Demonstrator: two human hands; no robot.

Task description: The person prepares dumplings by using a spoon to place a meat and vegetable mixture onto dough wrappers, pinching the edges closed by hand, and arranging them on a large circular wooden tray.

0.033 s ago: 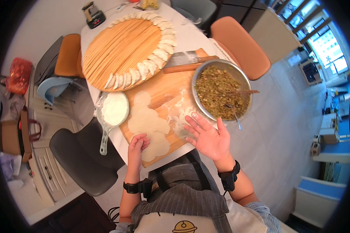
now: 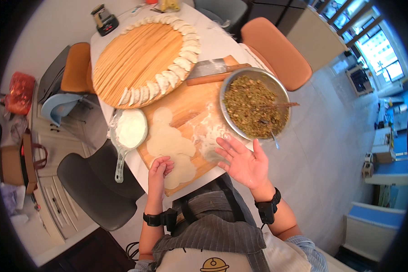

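Observation:
My left hand (image 2: 159, 169) is loosely curled over the left edge of the dough wrappers (image 2: 171, 143), its fingers bent together with nothing visible in them. These pale, flat rounds overlap in a row on a wooden cutting board (image 2: 187, 117). Palm up with fingers spread, my right hand (image 2: 245, 164) is empty beside the board's floury right part. Just beyond it stands a steel bowl (image 2: 224, 108) of chopped greenish-brown filling (image 2: 251, 102), with chopsticks (image 2: 281, 105) and a spoon (image 2: 275, 139) in it. White flour (image 2: 131, 128) fills a handled container (image 2: 119, 167) left of the wrappers.
A round wooden tray (image 2: 136, 63) at the far left carries dumplings (image 2: 181, 63) along its rim. A cleaver (image 2: 208, 68) and a rolling pin (image 2: 208, 80) lie behind the board. Chairs stand around the table, including a grey one (image 2: 97, 183) and an orange-brown one (image 2: 276, 54).
The whole view has shifted slightly, so the table and its things sit a little further left. Both hands keep nearly the same pose.

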